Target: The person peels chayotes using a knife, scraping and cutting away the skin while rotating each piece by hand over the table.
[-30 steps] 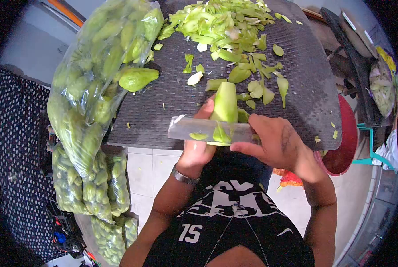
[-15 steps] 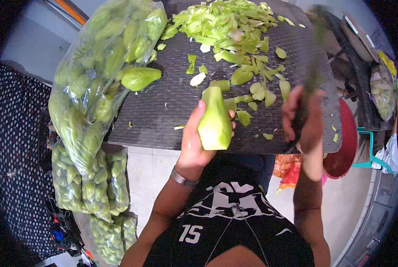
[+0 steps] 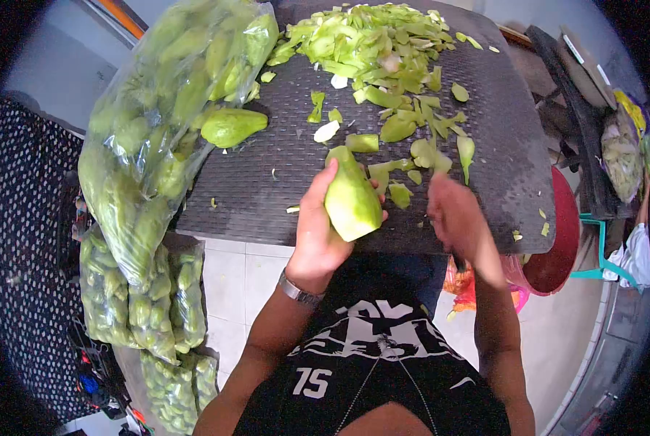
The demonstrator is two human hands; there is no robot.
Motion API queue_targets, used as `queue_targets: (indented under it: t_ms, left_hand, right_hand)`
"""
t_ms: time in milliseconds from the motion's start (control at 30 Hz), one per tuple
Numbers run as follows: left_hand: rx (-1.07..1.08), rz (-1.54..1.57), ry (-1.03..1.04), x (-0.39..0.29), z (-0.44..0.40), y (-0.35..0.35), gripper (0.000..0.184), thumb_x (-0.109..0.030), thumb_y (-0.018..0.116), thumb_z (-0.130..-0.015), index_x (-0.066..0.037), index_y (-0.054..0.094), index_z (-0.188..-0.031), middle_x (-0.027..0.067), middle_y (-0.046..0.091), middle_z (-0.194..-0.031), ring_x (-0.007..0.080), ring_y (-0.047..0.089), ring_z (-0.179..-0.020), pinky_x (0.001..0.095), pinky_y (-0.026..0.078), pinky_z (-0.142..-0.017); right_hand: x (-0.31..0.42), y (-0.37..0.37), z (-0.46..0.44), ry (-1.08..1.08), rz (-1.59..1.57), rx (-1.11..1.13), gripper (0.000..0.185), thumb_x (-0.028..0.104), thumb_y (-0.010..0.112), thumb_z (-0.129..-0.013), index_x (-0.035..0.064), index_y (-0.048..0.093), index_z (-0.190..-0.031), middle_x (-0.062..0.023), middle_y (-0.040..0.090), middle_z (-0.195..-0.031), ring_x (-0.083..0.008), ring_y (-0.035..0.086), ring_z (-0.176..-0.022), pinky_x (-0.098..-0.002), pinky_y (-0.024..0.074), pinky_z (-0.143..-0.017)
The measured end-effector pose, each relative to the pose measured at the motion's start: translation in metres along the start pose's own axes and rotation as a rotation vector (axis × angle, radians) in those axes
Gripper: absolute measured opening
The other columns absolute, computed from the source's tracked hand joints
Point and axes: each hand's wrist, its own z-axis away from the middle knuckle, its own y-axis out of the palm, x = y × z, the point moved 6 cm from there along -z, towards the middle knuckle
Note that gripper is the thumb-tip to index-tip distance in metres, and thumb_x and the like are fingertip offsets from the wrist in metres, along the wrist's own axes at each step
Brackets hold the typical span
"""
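The left hand grasps a peeled green vegetable above the bench, close to its near edge. Its bare, probably slick flesh could slide free if that grip loosens. The long axis runs forward, narrow end pointing away and slightly left. The right hand, alongside, is blurred; I cannot tell its grip.

The black shirt bore white figures at ten o'clock from its neckline and a swoosh at two, worn with a neck chain and metal wristband.
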Motion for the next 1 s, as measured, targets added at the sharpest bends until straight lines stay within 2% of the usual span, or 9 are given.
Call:
queue_targets:
  t_ms: [33,100,267,467,667,767,867,967,1000]
  left_hand:
    - [-0.011,-0.002,0.006,0.002,0.0,-0.001,0.047,-0.048,0.058,-0.1,-0.006,0.057,-0.124,0.0115,0.067,-0.102,0.0282,0.069,-0.089,0.0454,0.058,-0.083]
    - [0.0,0.021,0.046,0.005,-0.005,-0.006,0.048,-0.049,0.059,-0.099,-0.008,0.057,-0.125,0.0099,0.067,-0.102,0.0272,0.07,-0.087,0.0449,0.059,-0.08]
    - [0.035,0.031,-0.014,0.006,0.001,0.007,0.047,-0.052,0.059,-0.099,-0.013,0.06,-0.124,0.0073,0.069,-0.098,0.0256,0.073,-0.082,0.0405,0.061,-0.068]
    - [0.017,-0.047,0.099,0.005,-0.001,0.004,0.048,-0.055,0.056,-0.1,-0.012,0.06,-0.122,0.0067,0.068,-0.095,0.0236,0.073,-0.08,0.0386,0.061,-0.067]
    - [-0.018,-0.132,0.111,0.005,0.001,0.008,0.049,-0.056,0.055,-0.101,-0.011,0.059,-0.122,0.0073,0.068,-0.094,0.022,0.072,-0.078,0.0343,0.059,-0.068]
    - [-0.059,-0.116,0.118,0.009,-0.005,0.004,0.05,-0.056,0.054,-0.101,-0.011,0.058,-0.123,0.0078,0.068,-0.096,0.0218,0.072,-0.082,0.0356,0.059,-0.073]
    - [0.016,-0.073,0.13,0.008,-0.004,0.004,0.045,-0.051,0.052,-0.104,-0.01,0.058,-0.124,0.0079,0.068,-0.1,0.0225,0.071,-0.091,0.0383,0.059,-0.081]
    - [-0.227,-0.057,0.334,0.011,0.013,0.002,0.047,-0.049,0.051,-0.104,-0.009,0.062,-0.127,0.0103,0.07,-0.112,0.025,0.069,-0.101,0.0422,0.056,-0.092]
    - [-0.084,-0.151,0.263,0.01,0.005,0.002,0.047,-0.045,0.054,-0.104,-0.008,0.061,-0.132,0.0115,0.07,-0.118,0.0252,0.068,-0.107,0.0419,0.054,-0.097]
  right_hand:
    - [0.018,0.007,0.014,-0.072,0.306,-0.053,0.057,0.059,0.061,-0.096,0.0027,0.056,-0.09,-0.0212,0.065,-0.082,-0.0404,0.067,-0.071,-0.0471,0.0544,-0.064]
    - [0.051,0.029,0.038,-0.222,0.629,0.008,0.058,0.057,0.069,-0.092,-0.0001,0.057,-0.094,-0.0238,0.066,-0.089,-0.0459,0.069,-0.086,-0.0518,0.0549,-0.073]
    - [0.052,0.045,0.046,-0.334,0.718,-0.013,0.065,0.064,0.069,-0.088,0.0014,0.056,-0.097,-0.0207,0.066,-0.087,-0.0443,0.069,-0.079,-0.0528,0.0544,-0.069]
    - [0.051,0.046,0.044,-0.393,0.799,-0.009,0.067,0.068,0.065,-0.088,0.0031,0.055,-0.098,-0.0184,0.065,-0.085,-0.0437,0.068,-0.075,-0.0531,0.0541,-0.066]
    - [0.053,0.047,0.042,-0.444,0.797,-0.011,0.066,0.068,0.065,-0.088,0.0035,0.055,-0.099,-0.0177,0.065,-0.085,-0.0433,0.068,-0.073,-0.0524,0.0537,-0.064]
    - [0.055,0.048,0.04,-0.451,0.767,-0.01,0.065,0.067,0.066,-0.088,0.0031,0.056,-0.099,-0.0183,0.064,-0.085,-0.0434,0.068,-0.074,-0.0531,0.0534,-0.065]
    - [0.052,0.045,0.037,-0.428,0.778,-0.025,0.065,0.065,0.067,-0.087,0.0021,0.057,-0.098,-0.02,0.064,-0.084,-0.0443,0.067,-0.076,-0.054,0.0532,-0.066]
    - [0.043,0.023,0.02,-0.311,0.659,0.001,0.065,0.064,0.069,-0.087,0.001,0.057,-0.097,-0.022,0.064,-0.083,-0.0458,0.067,-0.076,-0.055,0.0528,-0.067]
    - [0.04,0.017,0.016,-0.255,0.594,0.017,0.065,0.064,0.07,-0.086,0.0007,0.057,-0.097,-0.0226,0.064,-0.083,-0.0463,0.066,-0.076,-0.0554,0.0526,-0.067]
